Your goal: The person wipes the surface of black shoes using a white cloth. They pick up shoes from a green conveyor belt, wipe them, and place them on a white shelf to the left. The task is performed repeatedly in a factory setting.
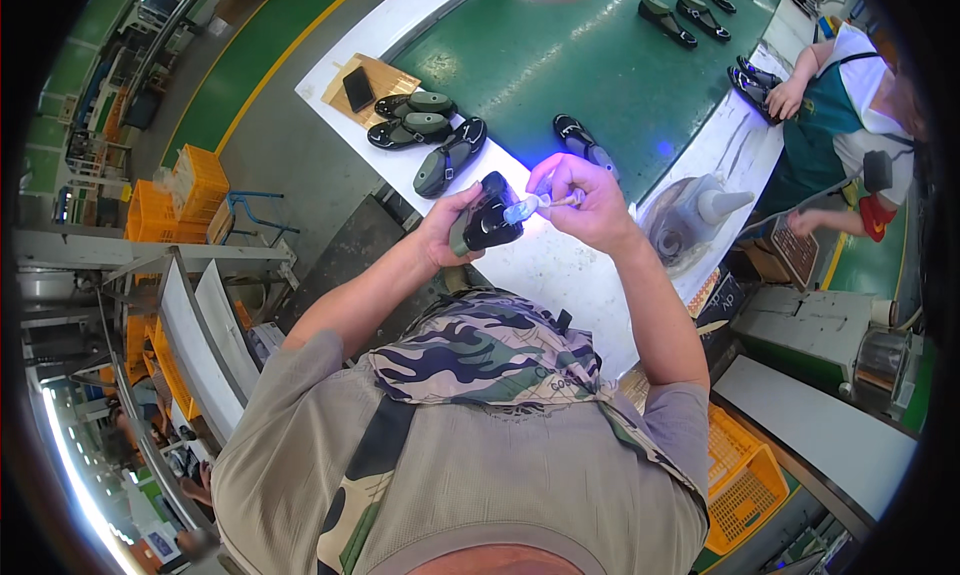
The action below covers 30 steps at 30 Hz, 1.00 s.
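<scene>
My left hand (442,227) is wrapped around a glossy black shoe (494,220) with a grey-green last inside it, held up over the near edge of the white bench. In the fingers of my right hand (596,205) is a small crumpled whitish cloth (522,211), touching or very close to the shoe's side. Bluish-purple light falls on the cloth and the right fingers. Just beyond that hand, a black strapped shoe (582,140) lies on the green surface. More black shoes on lasts (450,157) are grouped at the left on the bench.
A phone (358,90) rests on cardboard at the bench's left corner. To the right, a plastic squeeze bottle (715,203) stands in a round stained tray (665,243). Across the bench, a co-worker's hand (785,100) touches black shoes. A yellow crate (745,480) sits low at right.
</scene>
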Tool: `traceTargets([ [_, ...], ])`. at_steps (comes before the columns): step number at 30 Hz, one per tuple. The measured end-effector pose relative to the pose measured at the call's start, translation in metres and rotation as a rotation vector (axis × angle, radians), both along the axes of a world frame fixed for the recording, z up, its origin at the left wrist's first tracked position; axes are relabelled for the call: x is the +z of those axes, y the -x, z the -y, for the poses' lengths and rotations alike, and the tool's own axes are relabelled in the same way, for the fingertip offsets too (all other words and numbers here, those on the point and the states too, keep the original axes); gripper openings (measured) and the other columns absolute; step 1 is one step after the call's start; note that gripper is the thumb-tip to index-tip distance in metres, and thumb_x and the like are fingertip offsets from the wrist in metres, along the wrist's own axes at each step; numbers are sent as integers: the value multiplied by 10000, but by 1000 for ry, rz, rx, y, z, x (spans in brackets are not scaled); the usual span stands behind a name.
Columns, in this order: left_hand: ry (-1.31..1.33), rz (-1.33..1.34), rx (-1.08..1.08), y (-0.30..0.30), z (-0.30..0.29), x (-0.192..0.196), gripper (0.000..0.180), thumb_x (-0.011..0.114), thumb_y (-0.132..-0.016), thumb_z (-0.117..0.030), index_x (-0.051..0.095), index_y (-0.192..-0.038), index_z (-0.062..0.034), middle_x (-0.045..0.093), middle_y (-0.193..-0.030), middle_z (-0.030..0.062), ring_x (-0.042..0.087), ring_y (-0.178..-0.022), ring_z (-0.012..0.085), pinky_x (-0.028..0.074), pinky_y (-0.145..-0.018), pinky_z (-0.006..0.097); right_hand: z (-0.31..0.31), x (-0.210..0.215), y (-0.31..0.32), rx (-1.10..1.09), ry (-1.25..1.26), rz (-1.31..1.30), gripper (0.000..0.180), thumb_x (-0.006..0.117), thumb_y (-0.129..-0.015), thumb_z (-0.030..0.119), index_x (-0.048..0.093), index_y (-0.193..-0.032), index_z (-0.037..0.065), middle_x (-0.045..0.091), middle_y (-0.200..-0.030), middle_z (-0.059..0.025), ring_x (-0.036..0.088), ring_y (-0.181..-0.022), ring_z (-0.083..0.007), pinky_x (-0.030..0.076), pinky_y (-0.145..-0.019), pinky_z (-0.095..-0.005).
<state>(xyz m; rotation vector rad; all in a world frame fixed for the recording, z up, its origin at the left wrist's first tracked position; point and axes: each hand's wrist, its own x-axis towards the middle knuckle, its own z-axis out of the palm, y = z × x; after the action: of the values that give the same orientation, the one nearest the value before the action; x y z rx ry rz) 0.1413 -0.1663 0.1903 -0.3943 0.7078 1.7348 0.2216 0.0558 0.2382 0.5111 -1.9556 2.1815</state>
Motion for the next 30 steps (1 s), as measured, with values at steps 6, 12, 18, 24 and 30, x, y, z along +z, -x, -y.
traceTargets([
  [6, -89, 85, 70, 0, 29, -13, 562, 462, -938, -565, 598, -1178, -75, 650, -850, 226, 602, -465, 198, 395, -328, 209, 21, 4, 20, 50, -52, -70, 267, 671, -751, -50, 443, -724, 86, 595, -1017, -107, 525, -864, -123, 424, -754, -264],
  [12, -245, 103, 149, 1, 59, -29, 535, 453, -934, -574, 641, -1108, -104, 661, -891, 197, 566, -500, 200, 375, -407, 260, 45, 3, 43, 126, -80, -101, 264, 663, -733, -77, 453, -727, 84, 594, -1027, -110, 520, -867, -122, 419, -754, -261],
  [18, -398, 80, 271, 2, 81, -30, 495, 449, -933, -524, 635, -1134, -112, 644, -896, 185, 575, -544, 215, 390, -423, 266, 67, 2, 63, 156, -88, -58, 263, 665, -728, -79, 458, -723, 83, 595, -1024, -108, 507, -854, -109, 413, -745, -253],
  [24, -511, 84, 392, -2, 104, -28, 454, 500, -881, -395, 601, -1162, -54, 641, -864, 206, 552, -516, 202, 399, -413, 271, 101, 11, 82, 164, -130, -197, 226, 634, -668, -87, 469, -723, 57, 630, -963, -132, 596, -900, -208, 463, -818, -329],
  [30, -640, -69, 522, -6, 139, 11, 524, 539, -919, -455, 560, -1252, -50, 654, -1101, 176, 667, -865, 260, 554, -661, 389, 116, 1, 89, 173, -11, -43, 265, 625, -698, -119, 444, -763, 64, 625, -987, -158, 584, -921, -195, 460, -812, -307],
])
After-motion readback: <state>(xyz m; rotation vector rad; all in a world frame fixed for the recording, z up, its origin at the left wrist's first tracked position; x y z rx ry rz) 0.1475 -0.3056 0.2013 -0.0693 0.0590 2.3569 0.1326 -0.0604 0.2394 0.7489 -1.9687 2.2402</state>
